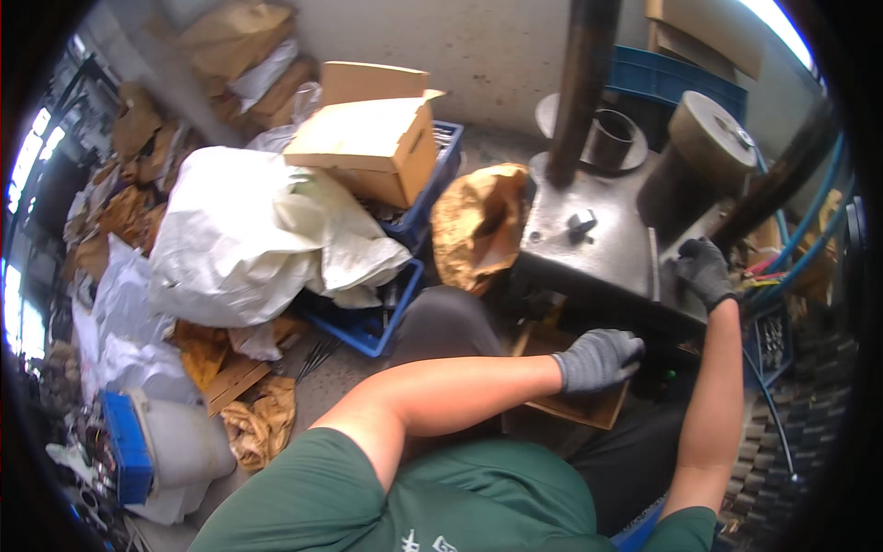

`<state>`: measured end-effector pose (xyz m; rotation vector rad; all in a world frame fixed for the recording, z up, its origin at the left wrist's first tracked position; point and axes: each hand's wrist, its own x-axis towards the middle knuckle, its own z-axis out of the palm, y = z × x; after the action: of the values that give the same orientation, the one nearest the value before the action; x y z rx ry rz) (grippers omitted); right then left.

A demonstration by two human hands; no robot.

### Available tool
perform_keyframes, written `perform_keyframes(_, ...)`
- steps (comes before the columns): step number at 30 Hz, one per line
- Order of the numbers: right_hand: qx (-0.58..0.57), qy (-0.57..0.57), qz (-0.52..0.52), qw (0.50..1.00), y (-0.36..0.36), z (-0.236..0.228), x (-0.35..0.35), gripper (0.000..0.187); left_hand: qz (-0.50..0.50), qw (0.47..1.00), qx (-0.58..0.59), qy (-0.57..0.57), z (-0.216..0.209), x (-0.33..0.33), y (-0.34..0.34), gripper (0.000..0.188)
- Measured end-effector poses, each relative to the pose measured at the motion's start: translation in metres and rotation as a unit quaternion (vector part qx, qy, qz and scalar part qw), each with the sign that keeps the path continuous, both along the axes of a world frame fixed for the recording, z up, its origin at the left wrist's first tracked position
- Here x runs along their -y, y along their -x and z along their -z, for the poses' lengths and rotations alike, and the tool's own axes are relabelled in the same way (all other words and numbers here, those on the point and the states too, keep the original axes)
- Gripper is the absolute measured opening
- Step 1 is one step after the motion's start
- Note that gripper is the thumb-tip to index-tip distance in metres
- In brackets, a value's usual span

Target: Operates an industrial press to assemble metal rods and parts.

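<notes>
My left hand (pixel 598 361), in a grey knit glove, hangs over an open brown box (pixel 589 411) by my lap. Its fingers are curled together, and whatever they may hold is hidden. My right hand (pixel 706 273), in a darker grey glove, is at the right side of a metal machine bed (pixel 598 225). Those fingers are bent and closed near an upright metal edge; a thing in them cannot be made out. A bolt-like knob (pixel 581 223) stands on the bed. Behind it rise a dark round column (pixel 582 92) and a thick tilted cylinder (pixel 694 152).
A crumpled brown paper bag (pixel 474 225) stands left of the machine. Further left are a white sack (pixel 239 239), an open cardboard box (pixel 372 138) and blue crates (pixel 372 347). Blue hoses (pixel 809 235) run at the right. Stacked metal pieces (pixel 800 442) lie at the lower right.
</notes>
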<state>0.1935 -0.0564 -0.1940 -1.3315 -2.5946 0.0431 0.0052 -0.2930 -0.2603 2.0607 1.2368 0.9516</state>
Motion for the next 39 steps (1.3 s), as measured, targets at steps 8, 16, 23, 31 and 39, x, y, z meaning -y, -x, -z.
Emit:
perform_keyframes(8,-0.164,0.108,0.036,0.980,-0.033,0.053,-0.051,0.059,-0.112,0.976,0.155,-0.101,-0.096,0.027,0.066,0.021)
perform_keyframes(16,-0.270,0.230,0.098,0.930,-0.085,0.034,-0.046,0.060,-0.380,0.873,0.286,-0.111,0.004,0.175,0.241,0.022)
perform_keyframes(23,-0.301,0.268,0.015,0.915,-0.150,0.010,-0.014,0.044,-0.649,0.712,-0.014,0.268,0.248,0.368,0.327,0.034)
perform_keyframes(31,-0.107,-0.010,-0.066,0.992,-0.243,0.013,0.015,0.033,-0.627,0.549,-0.160,0.529,0.331,0.449,0.358,0.055)
perform_keyframes(39,-0.236,0.199,0.119,0.944,-0.297,0.033,0.043,0.033,-0.625,0.592,-0.195,0.469,0.323,0.399,0.423,0.055)
